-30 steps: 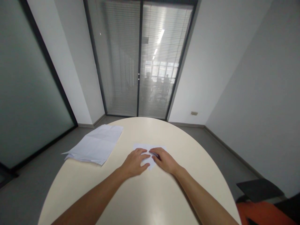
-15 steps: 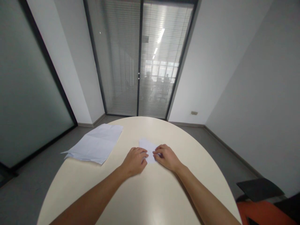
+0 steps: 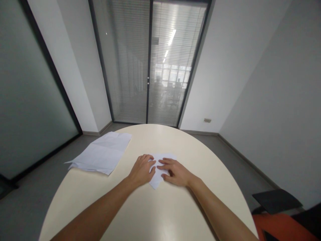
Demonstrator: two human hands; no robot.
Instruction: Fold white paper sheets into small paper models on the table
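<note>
White paper, a small flat piece (image 3: 155, 182) with a pointed corner aimed at six o'clock, lies near the middle of the visible part of a smooth, cream-coloured, round-edged tabletop (image 3: 200, 197). The bare left hand (image 3: 141, 170) covers its nine o'clock side, palm down and unclenched, fingers curved and parted, thumb apart from them. The bare right hand (image 3: 177, 172) comes over it from three o'clock, also loose, its fingers stretched across the paper and its thumb set off toward six; whether any fingertip presses down, I cannot tell. The two hands are near each other but not touching.

At ten o'clock from the small piece lies a creased stack of large white paper sheets (image 3: 102, 152), its outer edge reaching past the table's rim. A chair with an orange-red seat and black armrest (image 3: 277, 201) stands at four o'clock, and a dark-framed glass door with pale slatted blinds (image 3: 147, 67) at twelve.
</note>
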